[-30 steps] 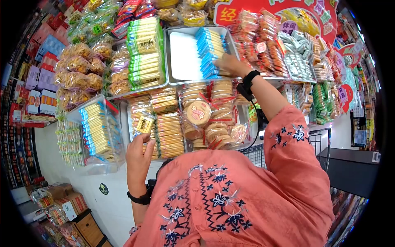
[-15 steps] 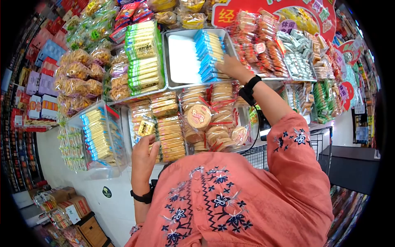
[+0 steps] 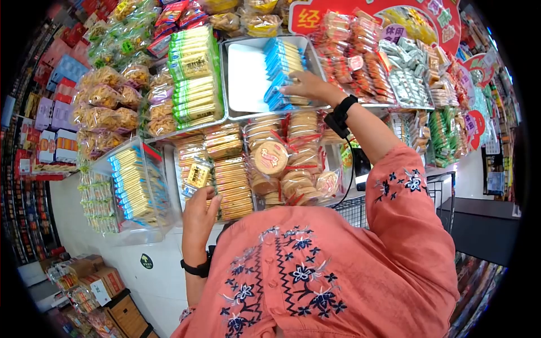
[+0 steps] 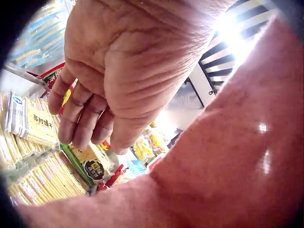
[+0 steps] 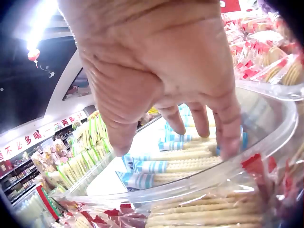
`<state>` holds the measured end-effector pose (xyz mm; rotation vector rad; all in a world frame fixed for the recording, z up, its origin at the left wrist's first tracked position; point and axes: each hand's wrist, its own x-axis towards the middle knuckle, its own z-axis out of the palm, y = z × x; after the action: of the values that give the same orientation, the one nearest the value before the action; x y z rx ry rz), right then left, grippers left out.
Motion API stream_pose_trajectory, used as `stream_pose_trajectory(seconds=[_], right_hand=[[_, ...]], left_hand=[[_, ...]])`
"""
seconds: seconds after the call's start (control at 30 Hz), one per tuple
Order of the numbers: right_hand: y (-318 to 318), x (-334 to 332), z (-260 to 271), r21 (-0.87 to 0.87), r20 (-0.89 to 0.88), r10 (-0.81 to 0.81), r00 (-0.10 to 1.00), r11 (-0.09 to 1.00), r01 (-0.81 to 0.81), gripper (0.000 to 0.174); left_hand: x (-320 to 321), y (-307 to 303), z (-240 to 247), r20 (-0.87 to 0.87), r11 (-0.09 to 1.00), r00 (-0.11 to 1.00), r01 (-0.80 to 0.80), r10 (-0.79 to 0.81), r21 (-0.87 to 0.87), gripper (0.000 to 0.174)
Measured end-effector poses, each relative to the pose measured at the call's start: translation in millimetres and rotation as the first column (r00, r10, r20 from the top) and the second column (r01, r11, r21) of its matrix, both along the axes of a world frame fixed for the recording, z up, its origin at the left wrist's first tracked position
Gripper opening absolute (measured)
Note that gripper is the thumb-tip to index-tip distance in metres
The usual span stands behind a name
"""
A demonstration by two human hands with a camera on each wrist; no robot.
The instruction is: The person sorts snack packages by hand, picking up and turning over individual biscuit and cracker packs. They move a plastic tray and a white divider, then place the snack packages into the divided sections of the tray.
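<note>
Loosely, left fingers (image 4: 74,115) hang near a “苏打” packet (image 4: 42,124), right fingers (image 5: 229,124) apart over blue-striped crackers (image 5: 178,165).

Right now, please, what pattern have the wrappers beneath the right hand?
Blue-striped wrappers; right wrist view.

“经” on red sign (image 3: 346,8), “休闲” on label (image 3: 393,35)

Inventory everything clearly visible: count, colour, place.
Clear plastic tray: one, white inside, centre
Clear plastic bin: one, transparent, left
Blue-wrapped crackers: many, blue, inside tray, left bin
Green-wrapped crackers: many, green, left of tray
Bagged round biscuits: many, tan, before tray
Red-wrapped snacks: many, red, right of tray
Other bagged snacks: many, mixed, around
Small rectangular packet: one, yellow, front left
Curved sign: one, red, back right
Embroidered shirt: one, coral, worn
Left hand: one, bare, near yellow packet
Right hand: one, bare, over crackers
</note>
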<state>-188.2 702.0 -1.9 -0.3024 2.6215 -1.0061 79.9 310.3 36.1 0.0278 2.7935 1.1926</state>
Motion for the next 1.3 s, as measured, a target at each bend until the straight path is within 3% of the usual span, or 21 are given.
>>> stream_pose_trajectory(seconds=[0.07, 0.17, 0.27, 0.47, 0.6, 1.07, 1.3], right_hand=[[-0.1, 2.2, 4.1, -0.037, 0.01, 0.035, 0.999, 0.999, -0.034, 0.099], [9.5, -4.6, -5.5, 0.183, -0.073, 0.226, 0.971, 0.96, -0.21, 0.098], [20.3, -5.3, -8.4, 0.192, -0.132, 0.322, 0.938, 0.936, -0.294, 0.095], [15.0, 6.5, 0.2, 0.357, -0.23, 0.419, 0.879, 0.876, -0.324, 0.09], [12.8, 9.3, 4.1, 0.445, -0.379, 0.5, 0.779, 0.836, -0.32, 0.082], [-7.4, 3.4, 10.5, 0.468, -0.402, 0.57, 0.716, 0.8, -0.374, 0.058], [-15.0, -9.9, 0.3, 0.491, -0.263, 0.54, 0.8, 0.788, -0.371, 0.064]], left_hand=[[-2.8, 1.8, 0.6, -0.006, 1.0, 1.0, 0.01, -0.01, 0.025, 0.029], [-2.9, -0.9, -1.3, -0.014, 1.0, 1.0, 0.01, -0.01, 0.01, 0.029], [-2.3, -3.6, -0.2, 0.005, 1.0, 1.0, 0.01, -0.01, -0.02, 0.029], [1.7, -5.8, -4.9, 0.038, 1.0, 0.999, -0.007, 0.007, 0.002, 0.03], [3.5, -7.4, -7.7, 0.026, 1.0, 1.0, -0.012, 0.012, -0.007, 0.03], [3.5, -5.6, -17.0, 0.061, 0.999, 0.998, -0.019, 0.017, 0.028, 0.03], [1.4, -6.6, -12.8, 0.062, 0.999, 0.998, -0.003, 0.001, 0.039, 0.029]])
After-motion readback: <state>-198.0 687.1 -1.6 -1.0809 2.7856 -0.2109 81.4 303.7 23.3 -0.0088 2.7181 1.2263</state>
